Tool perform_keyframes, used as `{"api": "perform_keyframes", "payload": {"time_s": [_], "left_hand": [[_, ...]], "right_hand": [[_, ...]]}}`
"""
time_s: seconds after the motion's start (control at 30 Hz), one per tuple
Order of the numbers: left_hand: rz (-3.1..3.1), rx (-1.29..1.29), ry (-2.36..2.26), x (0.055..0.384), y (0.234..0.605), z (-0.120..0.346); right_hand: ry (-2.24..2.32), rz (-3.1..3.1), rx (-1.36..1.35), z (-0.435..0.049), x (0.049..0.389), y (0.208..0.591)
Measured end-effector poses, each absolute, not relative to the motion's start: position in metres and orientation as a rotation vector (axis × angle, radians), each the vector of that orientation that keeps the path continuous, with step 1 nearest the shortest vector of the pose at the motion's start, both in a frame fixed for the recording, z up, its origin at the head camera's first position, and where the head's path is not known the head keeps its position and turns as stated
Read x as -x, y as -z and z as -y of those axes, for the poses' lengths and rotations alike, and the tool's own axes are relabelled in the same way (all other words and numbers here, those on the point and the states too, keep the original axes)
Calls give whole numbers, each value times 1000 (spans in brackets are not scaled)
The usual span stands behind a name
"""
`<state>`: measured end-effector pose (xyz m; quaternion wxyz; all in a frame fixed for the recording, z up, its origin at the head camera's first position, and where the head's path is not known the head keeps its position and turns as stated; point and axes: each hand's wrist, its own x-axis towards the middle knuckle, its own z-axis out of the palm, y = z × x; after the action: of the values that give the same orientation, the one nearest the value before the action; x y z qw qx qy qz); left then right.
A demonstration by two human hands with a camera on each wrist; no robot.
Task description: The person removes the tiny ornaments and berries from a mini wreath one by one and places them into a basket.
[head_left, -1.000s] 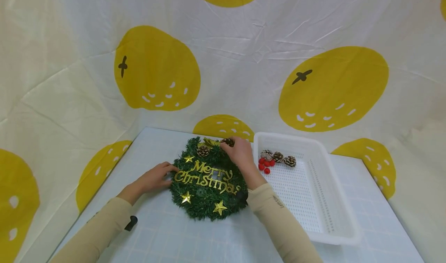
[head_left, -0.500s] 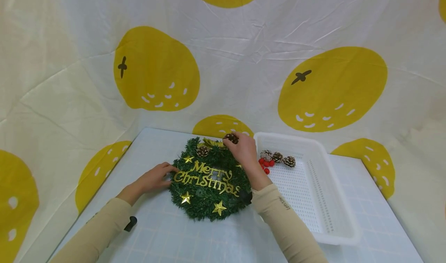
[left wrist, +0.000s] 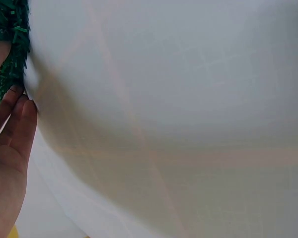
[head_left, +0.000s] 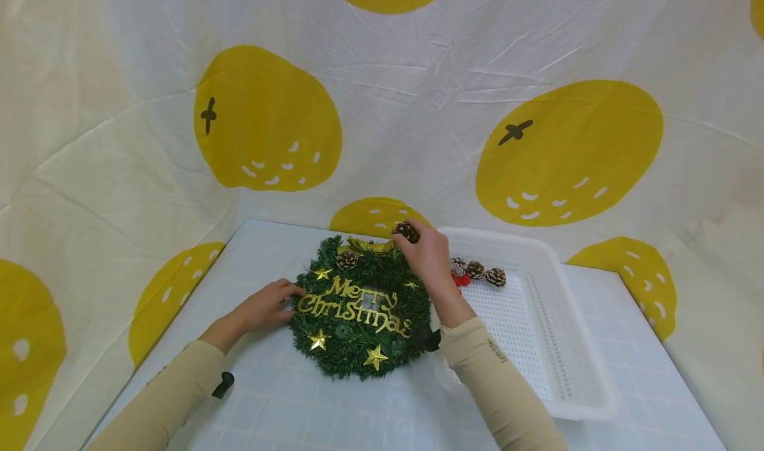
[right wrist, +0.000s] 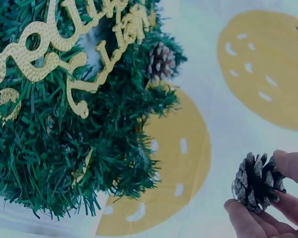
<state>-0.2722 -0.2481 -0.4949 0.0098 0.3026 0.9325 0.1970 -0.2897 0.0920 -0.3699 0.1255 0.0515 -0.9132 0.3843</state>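
Observation:
A green tinsel wreath (head_left: pixel 346 361) lies on the table, bearing gold "Merry Christmas" lettering (head_left: pixel 355 305), gold stars (head_left: pixel 377 357) and a pine cone (head_left: pixel 347 259) near its top left. My left hand (head_left: pixel 268 303) holds the wreath's left edge; in the left wrist view, green tinsel (left wrist: pixel 12 54) shows between thumb and fingers. At the wreath's upper right, my right hand (head_left: pixel 431 255) pinches another pine cone (head_left: pixel 406 232). The right wrist view shows this pine cone (right wrist: pixel 256 181) between thumb and fingers, apart from the tinsel. A gold ribbon-like piece (head_left: pixel 370 246) sits at the wreath's top.
To the right stands a white perforated basket (head_left: pixel 587 371) with several pine cones (head_left: pixel 495 276) and red berries (head_left: pixel 465 280), partly hidden by my right hand. A fabric backdrop with yellow fruit prints (head_left: pixel 570 152) rises behind the table (head_left: pixel 286 404).
My right hand has moved up and to the right with the pine cone, away from the wreath's top and over the basket's near-left rim. The left hand has stayed put.

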Motion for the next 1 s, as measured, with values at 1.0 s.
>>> {"api": "perform_keyframes", "payload": {"time_s": [1.0], "left_hand": [[-2899,-955,-626,273,496,250]], "right_hand": [[-1102,2573,-106,-122,289,361]]}}
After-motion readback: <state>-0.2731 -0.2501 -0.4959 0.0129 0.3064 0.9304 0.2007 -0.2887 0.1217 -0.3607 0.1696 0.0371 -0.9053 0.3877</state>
